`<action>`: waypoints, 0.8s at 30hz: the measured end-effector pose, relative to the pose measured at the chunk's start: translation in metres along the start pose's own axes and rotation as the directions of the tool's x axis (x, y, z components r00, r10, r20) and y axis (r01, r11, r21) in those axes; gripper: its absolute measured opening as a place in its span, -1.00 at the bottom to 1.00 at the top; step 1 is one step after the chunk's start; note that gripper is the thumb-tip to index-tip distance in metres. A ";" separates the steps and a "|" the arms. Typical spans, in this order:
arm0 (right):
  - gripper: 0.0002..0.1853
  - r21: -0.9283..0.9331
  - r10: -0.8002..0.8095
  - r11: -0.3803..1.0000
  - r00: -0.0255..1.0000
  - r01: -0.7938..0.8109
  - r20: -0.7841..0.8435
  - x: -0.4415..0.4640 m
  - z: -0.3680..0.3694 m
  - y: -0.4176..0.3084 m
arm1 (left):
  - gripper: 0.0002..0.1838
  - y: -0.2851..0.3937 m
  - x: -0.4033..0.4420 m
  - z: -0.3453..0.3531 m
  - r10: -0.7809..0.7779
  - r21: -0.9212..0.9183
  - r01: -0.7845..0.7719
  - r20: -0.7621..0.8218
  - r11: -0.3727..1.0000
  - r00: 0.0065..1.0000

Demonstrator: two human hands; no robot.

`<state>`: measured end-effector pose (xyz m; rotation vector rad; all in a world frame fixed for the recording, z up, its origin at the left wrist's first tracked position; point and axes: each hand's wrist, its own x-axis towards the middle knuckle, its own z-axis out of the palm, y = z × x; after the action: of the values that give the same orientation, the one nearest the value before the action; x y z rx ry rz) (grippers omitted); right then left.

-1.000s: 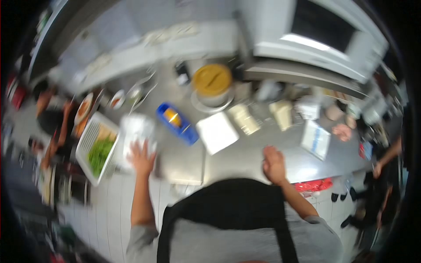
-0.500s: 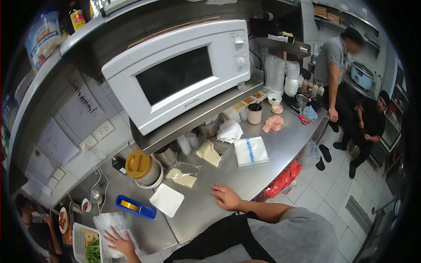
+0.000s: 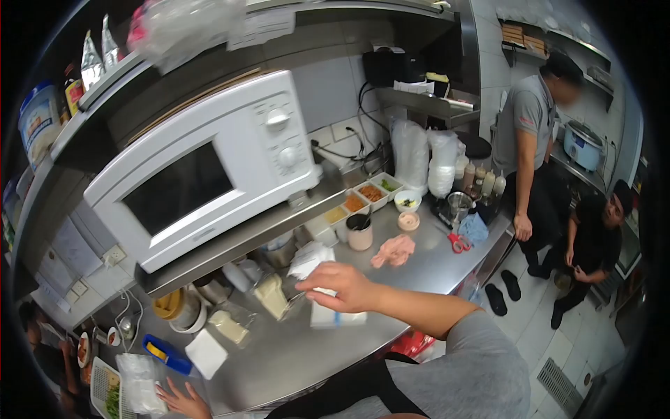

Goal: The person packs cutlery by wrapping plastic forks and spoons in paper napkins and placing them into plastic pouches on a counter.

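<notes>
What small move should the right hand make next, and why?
Perhaps lower the right hand onto the striped pack: in view it covers part of that pack, seemingly holding nothing, while the left hand is at the plastic bags.

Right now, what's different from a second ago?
The right hand moved farther right along the counter, to over the blue-striped white pack; no grip shows. The camera view swung right. The left hand stayed by the plastic bags; the blue tape dispenser stayed put.
</notes>
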<state>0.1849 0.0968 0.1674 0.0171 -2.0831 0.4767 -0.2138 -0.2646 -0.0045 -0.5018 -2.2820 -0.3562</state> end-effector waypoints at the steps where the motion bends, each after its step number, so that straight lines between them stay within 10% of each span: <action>1: -0.79 -0.029 -0.038 0.999 0.999 0.038 -0.002 0.006 -0.036 0.004 | -0.41 0.026 -0.021 -0.006 0.026 -0.016 -0.027 -0.063 1.000 0.998; 11: -0.78 -0.388 -0.103 0.922 0.970 0.010 -0.219 0.092 -0.306 0.142 | -0.22 0.292 -0.171 -0.077 0.264 -0.476 -0.088 0.316 0.875 0.911; 17: -0.66 -0.598 0.073 0.702 0.873 -0.388 -0.481 0.176 -0.449 0.256 | -0.25 0.303 -0.163 -0.076 0.262 -0.525 -0.123 0.198 0.842 0.944; 24: -0.56 -0.350 0.283 0.767 0.774 -0.537 -0.567 0.235 -0.513 0.362 | -0.32 0.304 -0.158 -0.106 0.077 -0.397 0.021 0.229 0.918 0.970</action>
<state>0.4071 0.6472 0.4785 -0.8286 -1.6325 0.1617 0.0910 -0.0769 -0.0185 -0.8208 -2.4383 -0.7933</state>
